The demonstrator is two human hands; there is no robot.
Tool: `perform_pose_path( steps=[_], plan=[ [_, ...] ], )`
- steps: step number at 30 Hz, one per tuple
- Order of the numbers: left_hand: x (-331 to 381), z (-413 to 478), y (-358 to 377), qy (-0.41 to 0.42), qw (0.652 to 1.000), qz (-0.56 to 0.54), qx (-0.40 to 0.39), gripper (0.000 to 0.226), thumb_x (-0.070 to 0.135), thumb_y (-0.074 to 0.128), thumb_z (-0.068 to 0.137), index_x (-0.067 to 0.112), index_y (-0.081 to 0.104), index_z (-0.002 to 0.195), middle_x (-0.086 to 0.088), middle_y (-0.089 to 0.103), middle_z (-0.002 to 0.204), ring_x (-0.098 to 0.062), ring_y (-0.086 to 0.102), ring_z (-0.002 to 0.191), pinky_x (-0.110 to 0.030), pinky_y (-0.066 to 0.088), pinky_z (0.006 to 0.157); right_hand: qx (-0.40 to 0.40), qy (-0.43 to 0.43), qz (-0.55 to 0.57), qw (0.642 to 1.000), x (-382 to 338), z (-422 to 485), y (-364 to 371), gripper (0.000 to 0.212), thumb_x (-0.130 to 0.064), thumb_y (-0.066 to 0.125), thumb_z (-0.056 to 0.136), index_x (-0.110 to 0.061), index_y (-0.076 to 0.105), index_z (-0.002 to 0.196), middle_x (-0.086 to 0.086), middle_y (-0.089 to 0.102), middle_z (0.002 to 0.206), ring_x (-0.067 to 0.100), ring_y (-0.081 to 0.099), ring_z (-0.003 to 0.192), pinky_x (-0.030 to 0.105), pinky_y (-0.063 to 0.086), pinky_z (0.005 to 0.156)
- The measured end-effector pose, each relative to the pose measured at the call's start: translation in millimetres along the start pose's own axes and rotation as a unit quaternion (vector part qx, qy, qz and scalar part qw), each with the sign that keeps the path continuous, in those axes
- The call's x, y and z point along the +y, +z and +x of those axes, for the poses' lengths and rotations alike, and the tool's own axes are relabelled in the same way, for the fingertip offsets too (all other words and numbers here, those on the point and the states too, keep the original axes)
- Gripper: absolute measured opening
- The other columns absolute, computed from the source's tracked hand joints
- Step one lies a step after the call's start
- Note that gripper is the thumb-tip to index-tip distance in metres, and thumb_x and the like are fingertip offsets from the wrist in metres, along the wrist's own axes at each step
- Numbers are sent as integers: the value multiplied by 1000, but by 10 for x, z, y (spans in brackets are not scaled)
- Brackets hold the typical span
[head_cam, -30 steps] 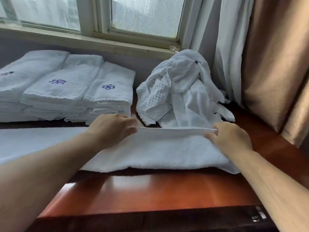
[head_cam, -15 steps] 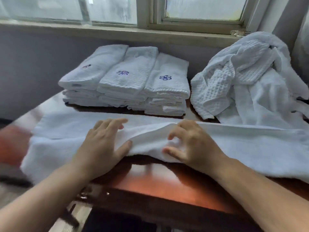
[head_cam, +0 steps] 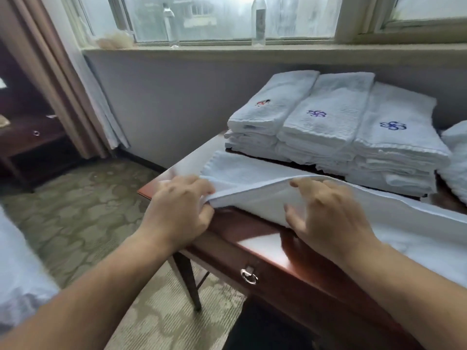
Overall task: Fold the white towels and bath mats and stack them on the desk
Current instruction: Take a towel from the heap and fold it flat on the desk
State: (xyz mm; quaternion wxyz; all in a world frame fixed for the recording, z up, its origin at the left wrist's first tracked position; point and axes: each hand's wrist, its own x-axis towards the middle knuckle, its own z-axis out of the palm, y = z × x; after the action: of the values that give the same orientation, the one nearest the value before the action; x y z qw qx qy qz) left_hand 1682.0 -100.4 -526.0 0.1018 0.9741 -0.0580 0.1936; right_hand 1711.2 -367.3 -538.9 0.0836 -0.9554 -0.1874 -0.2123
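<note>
two clear bottles [head_cam: 259,24] on the windowsill [head_cam: 227,50], brown curtain [head_cam: 50,79], patterned carpet [head_cam: 83,198], dark cabinet [head_cam: 30,137]

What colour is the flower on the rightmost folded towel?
Dark blue, on the white folded towel; seen in the head view.

Before us the desk [head_cam: 255,239] runs from left to right, and the towel [head_cam: 252,173] lies stretched along its near part. Our left hand [head_cam: 177,213] grips the towel's end at the desk's left corner; our right hand [head_cam: 326,218] rests on the towel just to the right. Behind the towel, three folded stacks [head_cam: 328,127] stand side by side on the desk, near the wall. Above them runs the window sill [head_cam: 227,50], with a bottle [head_cam: 171,26] on it and a second bottle [head_cam: 258,21] to its right. A drawer pull [head_cam: 249,276] hangs on the desk's front, below our hands. Left of the desk, the curtain [head_cam: 63,84] hangs behind the floor [head_cam: 88,210], with a cabinet [head_cam: 30,140] further left.
</note>
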Motion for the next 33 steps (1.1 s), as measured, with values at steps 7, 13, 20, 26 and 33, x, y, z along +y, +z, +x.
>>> perform_pose_path(
  steps=[7, 13, 20, 26, 33],
  plan=[
    [96, 796, -271, 5, 996, -34, 86, 24, 17, 50, 94, 29, 67, 106, 6, 65, 95, -22, 62, 92, -37, 46, 86, -78, 70, -34, 994, 25, 96, 23, 55, -55, 48, 90, -22, 56, 134, 7, 54, 144, 29, 50, 131, 44, 40, 103],
    [-34, 1410, -55, -70, 961, -252, 91, 20, 21, 56, 96, 35, 63, 108, 18, 66, 85, -5, 62, 85, -15, 42, 70, -87, 66, -15, 994, 143, 195, 5, 50, -46, 57, 88, -20, 61, 131, 7, 55, 144, 28, 53, 129, 44, 43, 99],
    [-318, 1478, 538, -275, 913, -302, -6, 41, 47, 55, 97, 18, 54, 126, 1, 64, 112, -20, 59, 105, -32, 43, 88, -168, 73, 17, 983, 300, 271, 196, 53, -58, 34, 96, -31, 49, 139, 1, 37, 158, 22, 30, 146, 37, 27, 115],
    [-433, 1184, 744, -190, 937, -294, -12, 29, 36, 58, 97, 31, 52, 125, 7, 61, 91, -7, 59, 79, -25, 44, 70, -188, 60, 19, 980, 293, 261, 209, 65, -66, 19, 93, -36, 37, 147, 1, 26, 163, 22, 17, 151, 37, 16, 117],
    [-575, 1435, 535, -184, 958, -183, -125, 38, 29, 63, 94, 34, 53, 131, 4, 65, 98, -17, 63, 91, -30, 47, 76, -219, 42, 27, 974, 346, 195, 199, 76, -70, 8, 89, -38, 16, 158, -1, 1, 170, 18, -5, 156, 35, 0, 123]
  ],
)
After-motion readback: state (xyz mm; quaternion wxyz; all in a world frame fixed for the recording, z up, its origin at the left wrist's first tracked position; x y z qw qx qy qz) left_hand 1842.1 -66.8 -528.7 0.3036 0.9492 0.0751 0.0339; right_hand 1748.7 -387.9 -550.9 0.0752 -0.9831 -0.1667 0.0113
